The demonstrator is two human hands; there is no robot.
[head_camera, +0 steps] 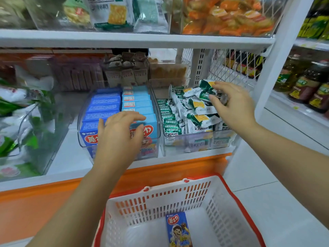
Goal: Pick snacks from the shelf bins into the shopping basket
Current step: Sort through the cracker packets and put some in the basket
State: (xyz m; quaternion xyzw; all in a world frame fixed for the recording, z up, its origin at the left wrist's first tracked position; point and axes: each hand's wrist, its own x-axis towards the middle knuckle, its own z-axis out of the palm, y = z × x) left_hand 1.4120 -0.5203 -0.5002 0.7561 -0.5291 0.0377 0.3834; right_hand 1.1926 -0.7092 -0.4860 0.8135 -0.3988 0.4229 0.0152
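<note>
A white basket with a red rim (178, 198) stands below the shelf, and one blue snack box (179, 229) lies flat in it. On the shelf, a clear bin (85, 146) holds rows of blue snack boxes (105, 104). My left hand (121, 134) hovers over the front boxes with its fingers spread and curved, gripping nothing that I can see. To the right, another clear bin (199, 145) is full of green-and-white snack packets (192, 113). My right hand (231, 104) pinches one green packet (207, 86) at the top of that pile.
A bin of green-and-white bags (17, 122) stands at the left of the shelf. Brown snack packs (124, 72) fill bins behind. The upper shelf (124, 39) carries more snack bins. A white post (272, 65) and wire mesh (231, 66) bound the right side; bottles (306, 82) stand beyond.
</note>
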